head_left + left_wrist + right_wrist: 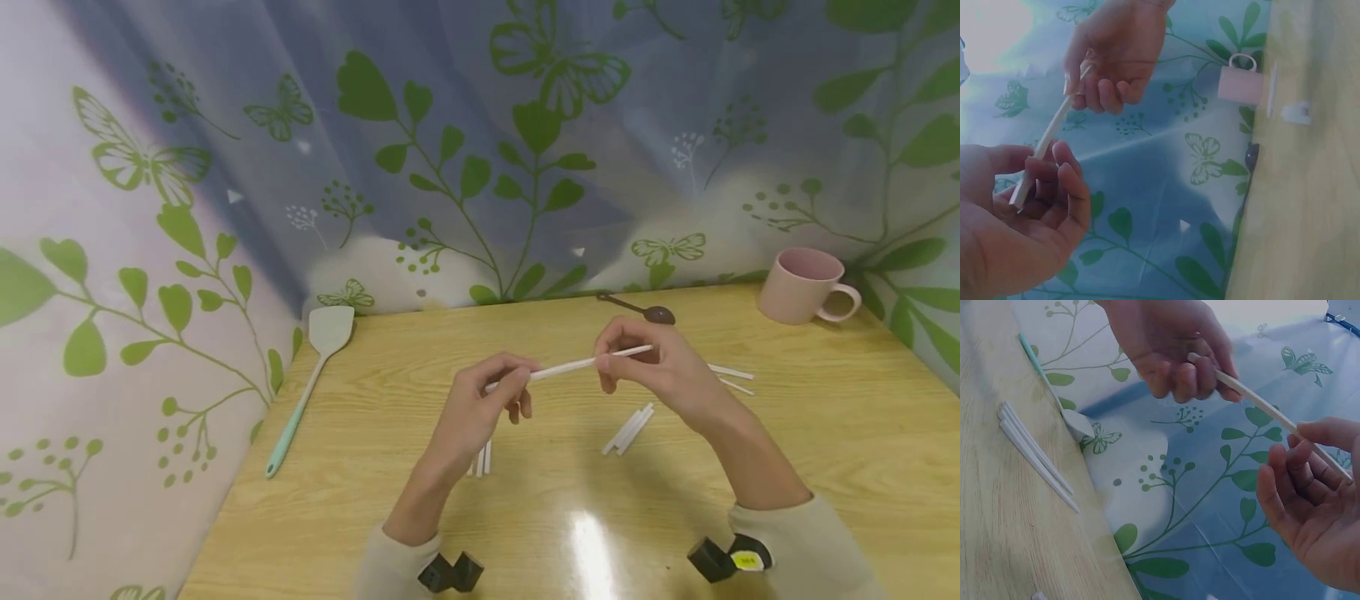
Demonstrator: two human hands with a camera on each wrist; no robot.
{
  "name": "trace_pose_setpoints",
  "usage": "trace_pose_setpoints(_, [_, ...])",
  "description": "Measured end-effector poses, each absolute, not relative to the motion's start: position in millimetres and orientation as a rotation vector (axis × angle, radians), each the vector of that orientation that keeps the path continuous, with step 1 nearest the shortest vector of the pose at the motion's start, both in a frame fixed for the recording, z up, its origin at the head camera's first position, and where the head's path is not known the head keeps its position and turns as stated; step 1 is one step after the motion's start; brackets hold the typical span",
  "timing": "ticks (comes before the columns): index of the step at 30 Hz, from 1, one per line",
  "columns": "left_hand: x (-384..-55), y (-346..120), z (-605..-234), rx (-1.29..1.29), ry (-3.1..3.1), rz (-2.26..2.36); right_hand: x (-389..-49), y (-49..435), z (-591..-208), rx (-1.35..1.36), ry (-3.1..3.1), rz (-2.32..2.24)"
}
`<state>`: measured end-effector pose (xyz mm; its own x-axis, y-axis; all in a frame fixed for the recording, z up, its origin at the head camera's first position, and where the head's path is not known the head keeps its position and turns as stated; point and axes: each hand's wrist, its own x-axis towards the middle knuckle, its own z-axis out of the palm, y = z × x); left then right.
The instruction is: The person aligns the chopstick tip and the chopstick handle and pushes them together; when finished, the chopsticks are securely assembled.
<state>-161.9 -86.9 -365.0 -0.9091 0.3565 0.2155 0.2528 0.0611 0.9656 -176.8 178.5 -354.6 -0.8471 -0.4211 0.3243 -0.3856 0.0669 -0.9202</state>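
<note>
The left hand (483, 404) pinched one end of a slim white stick (566, 367) between its thumb and fingers, and the right hand (663, 367) pinched it nearer the other end, so that the tip stuck out past the right thumb. The stick spanned the gap between the hands, raised above the wooden table (360, 517), sloping up toward the right in the head view. Below and between the hands lay a small bundle of short white pieces (628, 429), set aslant. Longer white strips (481, 460) lay side by side under the left hand and partly hidden by it, while two thin white lengths (731, 377) showed beyond the right wrist. Farther out, a dark spoon (659, 315) lay near the far edge, just beyond the right hand, and a pink mug (797, 287) stood upright toward the far right corner, its handle to the right. Along the left side lay a spatula (331, 330), its mint handle pointing toward the person. A cloth (450, 75) printed with green leaves and butterflies hung behind.
</note>
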Motion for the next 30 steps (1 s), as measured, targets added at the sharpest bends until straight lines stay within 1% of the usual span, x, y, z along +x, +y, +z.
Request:
trace_pose_setpoints(8, [-160,-109,-383,0.542,2.287,1.827,-195,177,-375,-0.6,2.242,-1.997])
trace_pose_setpoints(16, [-152,-124,-407,0.51,2.258,1.665,-216,168,-406,-0.576,2.149,-1.925])
trace_pose_setpoints(30, [-132,-132,-438,0.412,2.267,1.48,-236,121,-436,-0.433,2.121,-1.864])
